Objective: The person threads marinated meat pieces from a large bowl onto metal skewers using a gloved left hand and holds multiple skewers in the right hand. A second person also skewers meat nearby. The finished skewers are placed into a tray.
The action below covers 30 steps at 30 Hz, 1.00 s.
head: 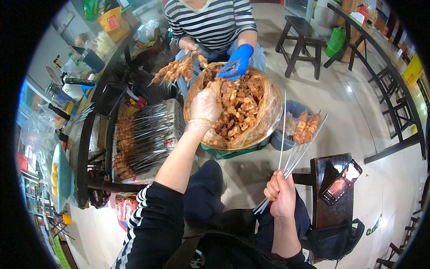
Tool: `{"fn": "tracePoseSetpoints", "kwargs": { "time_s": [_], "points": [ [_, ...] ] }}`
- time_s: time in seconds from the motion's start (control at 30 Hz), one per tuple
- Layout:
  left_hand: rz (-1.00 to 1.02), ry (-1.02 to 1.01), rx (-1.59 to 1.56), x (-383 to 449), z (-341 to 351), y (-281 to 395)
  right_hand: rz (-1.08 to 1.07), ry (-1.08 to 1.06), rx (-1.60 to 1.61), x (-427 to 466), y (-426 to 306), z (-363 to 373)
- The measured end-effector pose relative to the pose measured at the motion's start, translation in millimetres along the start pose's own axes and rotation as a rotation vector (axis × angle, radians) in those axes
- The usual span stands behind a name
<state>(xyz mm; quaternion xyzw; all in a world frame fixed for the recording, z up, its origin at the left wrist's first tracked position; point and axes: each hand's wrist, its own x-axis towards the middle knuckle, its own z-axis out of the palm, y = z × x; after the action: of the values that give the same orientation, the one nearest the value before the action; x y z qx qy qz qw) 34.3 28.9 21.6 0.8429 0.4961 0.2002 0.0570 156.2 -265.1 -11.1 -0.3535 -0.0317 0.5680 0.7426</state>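
A large round basin lined with clear plastic (273, 101) holds a heap of marinated meat pieces (243, 111). My left hand (206, 102), in a clear plastic glove, reaches over the basin's left side with its fingers at the meat; whether it pinches a piece cannot be seen. Bare, my right hand (280, 193) is closed around several metal skewers near my right knee. Threaded meat (305, 129) covers the upper ends of some of them, while one skewer (283, 134) stands apart with no meat on it.
Opposite, a person's blue-gloved hand (237, 64) works in the same basin; their other hand (191, 48) holds meat skewers. Many loaded skewers (144, 134) lie on a tray at left. A blue bucket (280, 139) stands right of the basin. A phone (342, 181) rests on a dark bench (336, 215).
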Motion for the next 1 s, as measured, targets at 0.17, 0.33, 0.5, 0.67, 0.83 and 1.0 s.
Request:
{"fn": "tracePoseSetpoints", "kwargs": {
  "time_s": [0.17,0.33,0.5,0.67,0.83,1.0],
  "points": [
    [0.091,0.33,-0.177,-2.7,4.2,8.7,0.026,0.013,0.012,0.0,-2.2,0.6],
    [-0.178,0.021,-0.542,-11.3,24.1,26.4,0.005,-0.003,0.0,0.3,0.1,1.4],
    [-0.08,-0.211,-0.088,-27.2,7.6,26.2,0.015,-0.005,-0.006,-0.4,0.3,1.3],
    [0.159,0.177,-0.118,-40.5,-12.0,26.7,0.007,0.005,-0.016,0.6,0.5,1.2],
    [0.386,0.037,-0.297,-48.3,24.6,51.0,0.008,0.007,-0.026,-0.4,1.7,0.8],
    [0.361,0.069,0.042,-60.1,55.7,59.9,0.008,0.02,-0.03,0.2,1.9,0.8]
  ]
}}
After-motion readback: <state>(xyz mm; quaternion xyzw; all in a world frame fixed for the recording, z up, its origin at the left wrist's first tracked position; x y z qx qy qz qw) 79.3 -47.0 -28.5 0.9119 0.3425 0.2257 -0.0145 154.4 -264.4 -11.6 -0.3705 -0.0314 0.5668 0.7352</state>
